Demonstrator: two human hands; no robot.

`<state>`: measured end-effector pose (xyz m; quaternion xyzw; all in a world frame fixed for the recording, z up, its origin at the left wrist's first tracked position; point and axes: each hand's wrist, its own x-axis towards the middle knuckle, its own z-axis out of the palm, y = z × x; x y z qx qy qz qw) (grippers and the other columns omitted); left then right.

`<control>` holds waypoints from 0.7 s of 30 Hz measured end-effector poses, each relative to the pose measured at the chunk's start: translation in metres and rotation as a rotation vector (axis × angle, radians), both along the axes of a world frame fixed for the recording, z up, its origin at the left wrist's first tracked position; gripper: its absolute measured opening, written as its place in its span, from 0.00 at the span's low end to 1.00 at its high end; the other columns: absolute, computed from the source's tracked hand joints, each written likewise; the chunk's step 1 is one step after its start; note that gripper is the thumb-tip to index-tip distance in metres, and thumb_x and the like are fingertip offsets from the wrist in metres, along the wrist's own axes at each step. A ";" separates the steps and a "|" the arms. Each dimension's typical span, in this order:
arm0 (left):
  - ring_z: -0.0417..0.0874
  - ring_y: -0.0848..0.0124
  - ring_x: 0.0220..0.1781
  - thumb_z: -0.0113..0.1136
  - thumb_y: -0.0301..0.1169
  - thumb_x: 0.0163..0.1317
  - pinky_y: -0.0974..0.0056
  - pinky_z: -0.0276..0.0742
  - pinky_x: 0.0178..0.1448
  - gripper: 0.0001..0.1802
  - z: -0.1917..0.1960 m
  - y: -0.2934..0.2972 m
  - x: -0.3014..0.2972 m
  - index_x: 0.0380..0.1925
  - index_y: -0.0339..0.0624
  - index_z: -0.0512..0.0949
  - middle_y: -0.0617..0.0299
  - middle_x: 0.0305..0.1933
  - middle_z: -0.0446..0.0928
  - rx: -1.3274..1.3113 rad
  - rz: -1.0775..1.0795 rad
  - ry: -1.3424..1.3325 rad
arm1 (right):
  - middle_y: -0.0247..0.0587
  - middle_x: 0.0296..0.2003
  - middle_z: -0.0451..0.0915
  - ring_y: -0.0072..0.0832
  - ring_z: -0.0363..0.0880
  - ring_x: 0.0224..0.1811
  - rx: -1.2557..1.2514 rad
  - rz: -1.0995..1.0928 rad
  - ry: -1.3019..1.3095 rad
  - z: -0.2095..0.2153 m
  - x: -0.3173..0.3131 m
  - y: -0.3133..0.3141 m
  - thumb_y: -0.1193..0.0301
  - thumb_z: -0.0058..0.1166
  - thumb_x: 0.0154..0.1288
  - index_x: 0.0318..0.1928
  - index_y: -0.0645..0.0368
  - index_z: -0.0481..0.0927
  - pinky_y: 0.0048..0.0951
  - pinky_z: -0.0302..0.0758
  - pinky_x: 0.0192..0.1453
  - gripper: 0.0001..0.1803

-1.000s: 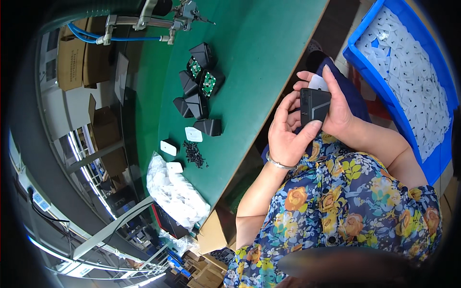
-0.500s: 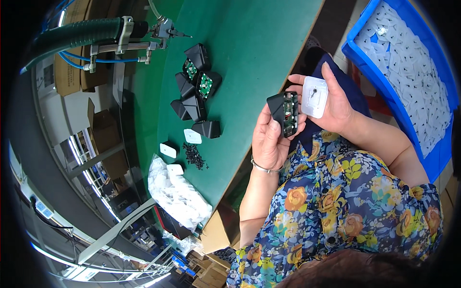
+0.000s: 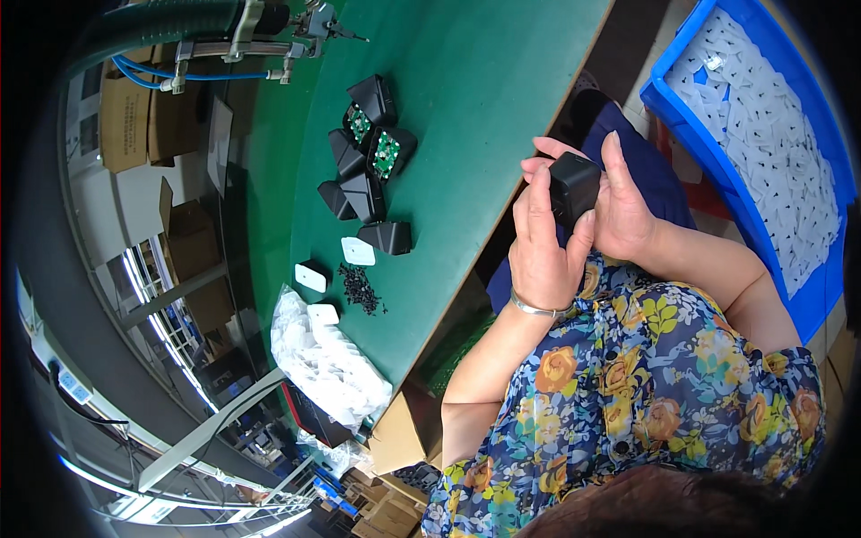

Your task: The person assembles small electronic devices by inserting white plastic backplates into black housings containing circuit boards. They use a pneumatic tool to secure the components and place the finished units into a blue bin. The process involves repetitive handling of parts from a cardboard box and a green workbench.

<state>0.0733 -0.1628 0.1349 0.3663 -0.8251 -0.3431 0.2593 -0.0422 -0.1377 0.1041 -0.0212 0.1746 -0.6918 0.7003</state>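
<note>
left hand [image 3: 541, 254] + right hand [image 3: 625, 211] both clasped round small black plastic box-shaped housing [image 3: 572, 188] (held off near edge of green table [image 3: 466, 81]) | far left on table: cluster of black housings [image 3: 366, 170], two showing green boards | right: blue plastic bin [image 3: 695, 117] of white parts

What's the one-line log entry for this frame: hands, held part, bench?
left hand: gripping black housing | right hand: gripping same housing | bench: more black housings, screw pile, white covers | blue bin: white parts
</note>
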 end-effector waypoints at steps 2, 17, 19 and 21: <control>0.78 0.55 0.50 0.64 0.29 0.53 0.61 0.78 0.48 0.38 0.000 0.000 0.000 0.61 0.35 0.56 0.45 0.54 0.68 -0.049 0.013 -0.033 | 0.40 0.55 0.69 0.30 0.65 0.59 -0.023 0.018 0.029 -0.003 0.000 0.000 0.36 0.19 0.63 0.64 0.57 0.57 0.35 0.61 0.65 0.43; 0.82 0.59 0.41 0.68 0.27 0.47 0.65 0.81 0.41 0.45 0.011 -0.007 0.005 0.62 0.31 0.52 0.47 0.50 0.73 -0.037 -0.091 -0.156 | 0.40 0.58 0.62 0.32 0.67 0.57 -0.016 0.030 0.292 0.005 -0.001 0.010 0.38 0.22 0.64 0.68 0.55 0.38 0.37 0.70 0.57 0.43; 0.81 0.60 0.44 0.65 0.25 0.50 0.65 0.80 0.45 0.45 0.011 -0.008 0.007 0.64 0.32 0.48 0.47 0.51 0.72 0.100 -0.070 -0.086 | 0.40 0.60 0.59 0.30 0.64 0.59 -0.108 0.028 0.350 0.003 0.001 0.008 0.43 0.24 0.67 0.69 0.56 0.37 0.35 0.67 0.59 0.40; 0.80 0.62 0.48 0.61 0.23 0.53 0.64 0.78 0.49 0.45 0.009 -0.009 0.011 0.65 0.35 0.43 0.47 0.53 0.71 0.286 -0.015 0.072 | 0.40 0.62 0.56 0.29 0.61 0.61 -0.216 0.086 0.520 0.003 -0.002 0.005 0.49 0.26 0.70 0.69 0.57 0.36 0.33 0.63 0.62 0.37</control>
